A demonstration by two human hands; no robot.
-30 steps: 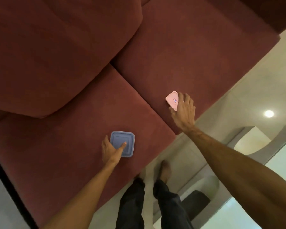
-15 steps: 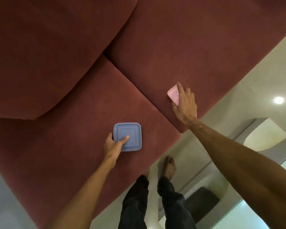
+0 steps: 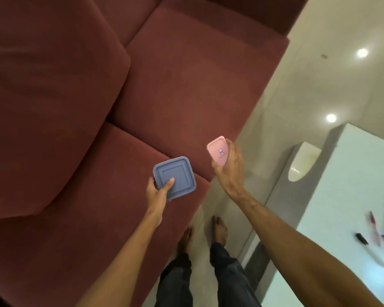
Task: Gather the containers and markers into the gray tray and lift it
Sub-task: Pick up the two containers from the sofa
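Status, as I read it: both containers are in hand, nothing is in the tray. My left hand (image 3: 156,196) clamps the blue container (image 3: 174,177) at centre frame, thumb on its lid, over the sofa (image 3: 175,89). My right hand (image 3: 230,168) is closed around the pink container (image 3: 218,150) just to the right. Markers (image 3: 375,229) lie on the white table (image 3: 341,196), lower right. The gray tray is not in view; I judge loading and lifting remain

Blue container (image 3: 175,175), pink container (image 3: 217,150) — maroon sofa (image 3: 175,85).
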